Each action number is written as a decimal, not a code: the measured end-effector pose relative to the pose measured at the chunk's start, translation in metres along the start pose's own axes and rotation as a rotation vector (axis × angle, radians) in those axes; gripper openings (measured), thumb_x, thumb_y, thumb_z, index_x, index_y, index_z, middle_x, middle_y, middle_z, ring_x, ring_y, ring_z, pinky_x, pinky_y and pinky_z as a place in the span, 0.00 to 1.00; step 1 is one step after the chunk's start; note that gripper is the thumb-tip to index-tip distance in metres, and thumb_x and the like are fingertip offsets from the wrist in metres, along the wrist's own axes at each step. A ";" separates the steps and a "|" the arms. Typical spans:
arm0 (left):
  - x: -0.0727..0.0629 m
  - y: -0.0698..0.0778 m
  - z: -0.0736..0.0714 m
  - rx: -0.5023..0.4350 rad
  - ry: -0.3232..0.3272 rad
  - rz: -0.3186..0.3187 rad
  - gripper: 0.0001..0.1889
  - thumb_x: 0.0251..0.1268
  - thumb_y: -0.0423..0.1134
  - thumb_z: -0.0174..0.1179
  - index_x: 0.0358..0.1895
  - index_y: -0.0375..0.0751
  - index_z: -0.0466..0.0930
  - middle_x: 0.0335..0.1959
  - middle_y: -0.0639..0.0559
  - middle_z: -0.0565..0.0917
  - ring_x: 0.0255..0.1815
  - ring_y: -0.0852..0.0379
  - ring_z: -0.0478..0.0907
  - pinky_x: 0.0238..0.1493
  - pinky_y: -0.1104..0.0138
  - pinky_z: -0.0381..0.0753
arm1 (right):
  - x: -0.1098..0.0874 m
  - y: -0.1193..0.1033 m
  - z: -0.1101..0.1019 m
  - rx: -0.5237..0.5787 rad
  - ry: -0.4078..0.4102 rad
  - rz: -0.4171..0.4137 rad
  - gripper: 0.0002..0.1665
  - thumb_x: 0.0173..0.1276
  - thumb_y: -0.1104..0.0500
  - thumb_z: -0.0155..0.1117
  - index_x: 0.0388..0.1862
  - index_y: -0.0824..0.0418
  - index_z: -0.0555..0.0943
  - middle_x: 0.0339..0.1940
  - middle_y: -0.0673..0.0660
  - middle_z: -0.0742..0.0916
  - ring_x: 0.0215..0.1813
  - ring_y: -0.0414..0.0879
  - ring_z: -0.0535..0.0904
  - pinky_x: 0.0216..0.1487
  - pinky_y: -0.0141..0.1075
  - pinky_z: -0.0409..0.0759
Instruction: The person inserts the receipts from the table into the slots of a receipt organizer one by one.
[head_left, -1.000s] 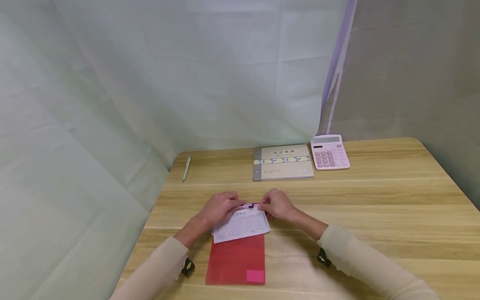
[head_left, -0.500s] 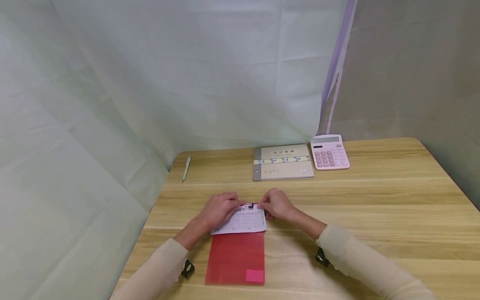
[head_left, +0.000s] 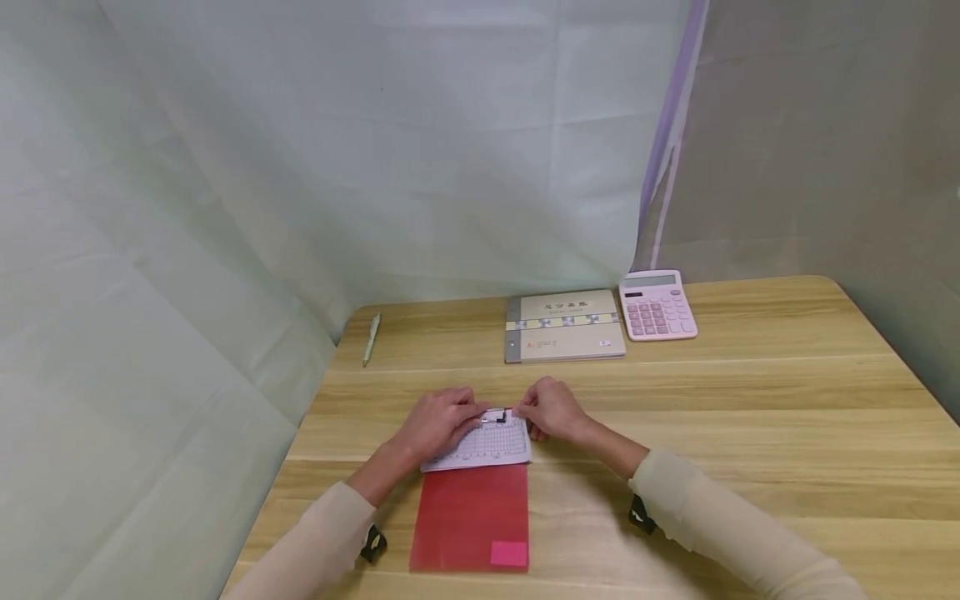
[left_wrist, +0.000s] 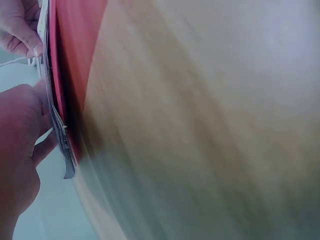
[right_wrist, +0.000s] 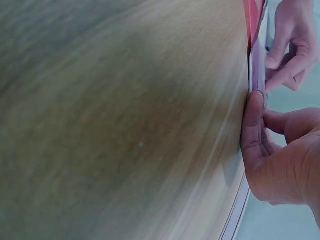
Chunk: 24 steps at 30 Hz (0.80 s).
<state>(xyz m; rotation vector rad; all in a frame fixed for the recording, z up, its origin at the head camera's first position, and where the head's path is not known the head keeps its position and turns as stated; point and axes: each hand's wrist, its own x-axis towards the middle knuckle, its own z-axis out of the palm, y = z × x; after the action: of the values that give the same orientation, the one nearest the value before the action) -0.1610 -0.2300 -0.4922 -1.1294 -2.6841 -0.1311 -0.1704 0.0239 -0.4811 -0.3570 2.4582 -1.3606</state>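
A red folder (head_left: 471,518) lies lengthwise on the table, with a bright pink label in its lower right corner. Printed sheets (head_left: 487,446) cover its upper part. At the top, over the sheets, is a metal clip (head_left: 493,420) with a black end. My left hand (head_left: 442,423) rests on the upper left of the sheets; its thumb and forefinger pinch the clip's left end. On the other side, my right hand (head_left: 553,408) grips the folder's top right corner, thumb above and fingers below the edge, as the right wrist view shows. The fingers hide part of the clip.
Toward the table's back edge lie a beige account book (head_left: 566,327) and, to its right, a pink calculator (head_left: 657,306). A pale green pen (head_left: 372,340) lies at the back left. Pale cloth (head_left: 480,167) hangs behind the wooden table (head_left: 750,400).
The top sheet, skewed and hanging lower a second ago, now lies straighter and higher on the folder. The clip's metal bar sits slightly lower. Both hands stay almost in place.
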 end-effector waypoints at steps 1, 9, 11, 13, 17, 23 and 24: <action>0.000 0.000 0.000 0.000 -0.003 -0.003 0.14 0.75 0.44 0.68 0.58 0.48 0.91 0.34 0.59 0.76 0.32 0.64 0.71 0.32 0.71 0.72 | 0.000 0.000 0.000 -0.002 0.000 0.001 0.12 0.76 0.65 0.70 0.29 0.65 0.87 0.15 0.57 0.85 0.15 0.45 0.81 0.19 0.35 0.81; -0.002 0.002 0.000 -0.021 -0.043 -0.055 0.15 0.77 0.47 0.67 0.60 0.50 0.91 0.35 0.61 0.76 0.33 0.65 0.70 0.33 0.70 0.71 | -0.001 0.002 0.002 -0.017 0.015 -0.004 0.13 0.76 0.65 0.69 0.28 0.65 0.87 0.14 0.55 0.84 0.14 0.45 0.81 0.19 0.35 0.81; -0.002 0.002 -0.001 -0.030 -0.046 -0.063 0.15 0.76 0.47 0.67 0.60 0.50 0.91 0.35 0.61 0.76 0.33 0.64 0.70 0.33 0.70 0.71 | -0.001 0.002 0.002 -0.019 0.013 -0.008 0.13 0.76 0.65 0.69 0.28 0.65 0.86 0.13 0.54 0.84 0.14 0.44 0.80 0.19 0.35 0.80; -0.002 0.002 -0.002 -0.033 -0.049 -0.069 0.15 0.76 0.47 0.67 0.60 0.50 0.91 0.35 0.61 0.75 0.33 0.64 0.70 0.33 0.70 0.71 | 0.000 0.002 0.002 -0.018 0.004 -0.014 0.13 0.76 0.64 0.69 0.28 0.64 0.86 0.13 0.54 0.84 0.14 0.44 0.80 0.19 0.35 0.80; -0.002 0.003 -0.002 -0.035 -0.070 -0.086 0.15 0.77 0.48 0.67 0.60 0.51 0.91 0.35 0.61 0.76 0.33 0.64 0.70 0.33 0.70 0.71 | 0.002 0.003 -0.002 -0.001 0.009 -0.026 0.13 0.78 0.62 0.67 0.31 0.66 0.86 0.18 0.55 0.85 0.17 0.46 0.81 0.21 0.36 0.81; 0.000 0.001 -0.003 -0.043 -0.089 -0.103 0.16 0.76 0.48 0.68 0.61 0.52 0.90 0.36 0.62 0.76 0.33 0.64 0.70 0.32 0.70 0.70 | 0.005 0.001 -0.014 -0.016 0.041 -0.069 0.10 0.80 0.61 0.64 0.46 0.66 0.88 0.33 0.55 0.88 0.31 0.45 0.82 0.35 0.36 0.81; 0.000 0.001 -0.003 -0.044 -0.091 -0.103 0.16 0.76 0.48 0.68 0.61 0.52 0.90 0.36 0.62 0.76 0.33 0.64 0.70 0.32 0.70 0.70 | 0.005 0.000 -0.016 -0.007 0.015 -0.062 0.11 0.80 0.60 0.64 0.47 0.66 0.89 0.33 0.56 0.88 0.31 0.46 0.83 0.35 0.36 0.81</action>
<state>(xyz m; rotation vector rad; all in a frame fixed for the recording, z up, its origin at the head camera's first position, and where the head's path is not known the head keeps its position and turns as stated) -0.1599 -0.2298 -0.4894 -1.0329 -2.8335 -0.1605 -0.1809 0.0348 -0.4742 -0.4299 2.4843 -1.3844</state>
